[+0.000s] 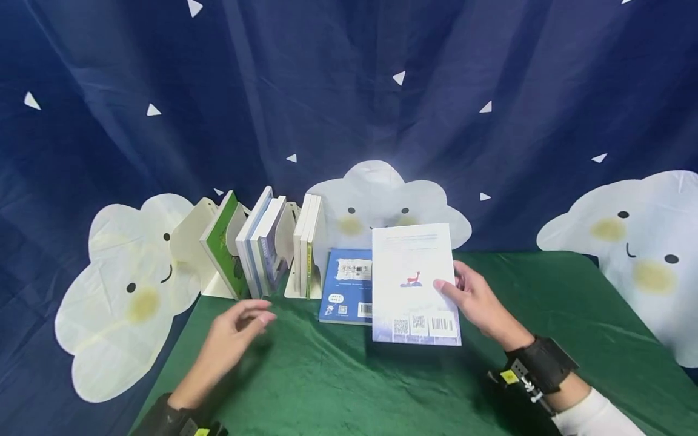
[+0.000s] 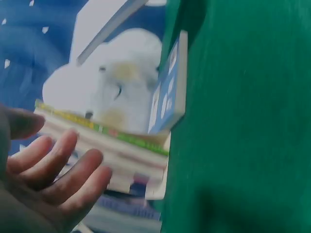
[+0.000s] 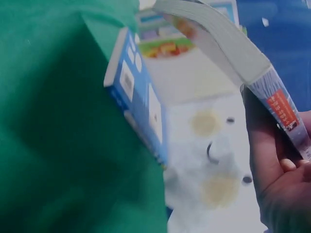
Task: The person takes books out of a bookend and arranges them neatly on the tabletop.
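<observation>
A white book (image 1: 416,315) with a small red deer on its cover is raised above the table, and my right hand (image 1: 480,303) grips its right edge, thumb across the cover. Behind and partly hidden by it, a blue book (image 1: 349,297) lies on the green cloth. In the right wrist view the held book (image 3: 228,39) bends slightly, its page edges showing. My left hand (image 1: 231,333) holds nothing; its fingers are loosely bent, just in front of the upright books. A green book (image 1: 226,242) leans nearest the left end of that row.
White bookends (image 1: 194,242) divide the row. Between them stand a purple-spined book (image 1: 269,248) with pale books beside it, and a white group (image 1: 308,242) on the right. A dark blue curtain (image 1: 349,91) with clouds hangs behind the green tablecloth (image 1: 327,381).
</observation>
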A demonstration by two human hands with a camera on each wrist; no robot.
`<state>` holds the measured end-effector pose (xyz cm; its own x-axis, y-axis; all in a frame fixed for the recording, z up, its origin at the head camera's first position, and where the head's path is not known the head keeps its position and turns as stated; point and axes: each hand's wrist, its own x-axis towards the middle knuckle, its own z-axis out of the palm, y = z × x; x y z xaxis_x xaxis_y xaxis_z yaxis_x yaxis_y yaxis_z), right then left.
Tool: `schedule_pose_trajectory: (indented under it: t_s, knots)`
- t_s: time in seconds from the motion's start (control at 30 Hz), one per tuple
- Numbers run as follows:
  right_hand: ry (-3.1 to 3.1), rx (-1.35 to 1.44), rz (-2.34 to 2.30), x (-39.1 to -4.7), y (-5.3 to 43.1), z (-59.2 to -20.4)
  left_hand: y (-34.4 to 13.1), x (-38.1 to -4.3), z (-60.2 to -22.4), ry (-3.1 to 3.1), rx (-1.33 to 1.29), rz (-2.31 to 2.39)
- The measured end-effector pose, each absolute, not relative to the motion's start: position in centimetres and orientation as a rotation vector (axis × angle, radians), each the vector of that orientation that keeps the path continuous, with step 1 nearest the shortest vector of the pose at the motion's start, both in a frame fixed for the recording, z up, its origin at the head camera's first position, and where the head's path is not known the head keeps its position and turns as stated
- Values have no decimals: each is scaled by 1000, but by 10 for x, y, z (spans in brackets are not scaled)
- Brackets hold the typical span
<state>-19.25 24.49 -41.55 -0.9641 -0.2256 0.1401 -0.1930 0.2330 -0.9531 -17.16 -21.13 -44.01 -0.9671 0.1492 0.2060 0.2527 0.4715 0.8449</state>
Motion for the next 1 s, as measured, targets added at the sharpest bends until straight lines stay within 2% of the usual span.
schedule_pose_trajectory:
  t_s: [0.2, 0.3, 0.73, 1.0]
  knots:
    - [2398, -322, -1909, -224, 261, -433, -233, -192, -433, -2367, 55, -1344]
    - [2369, -259, -1919, -238, 268, -443, -243, -203, -432, -2235, 134, -1353]
    - [2183, -95, -1889, -265, 276, -478, -267, -249, -436, -2247, 61, -1414]
    - [2183, -61, -1841, -272, 274, -484, -259, -249, -424, -2286, -72, -1524]
